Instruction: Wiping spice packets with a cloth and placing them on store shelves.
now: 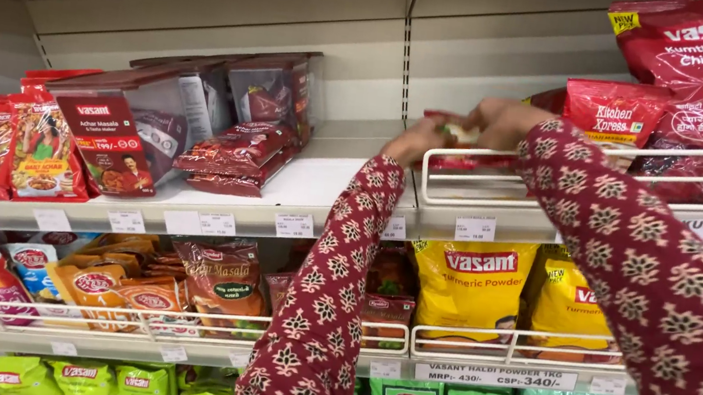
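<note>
Just right of the frame's centre, near the top, the left hand [418, 140] and right hand [501, 122] meet behind a white wire rail [550, 154], both gripping a flat red packet [464, 140] lying on the shelf [318, 185]. Larger red pouches [700, 78] stand upper right; yellow bags [472, 282] hang below.

A single head-worn camera faces a shop shelf [318, 180] straight on from close range, about level with its middle tier. Both sleeved arms stretch forward from the lower edge into the centre.
</note>
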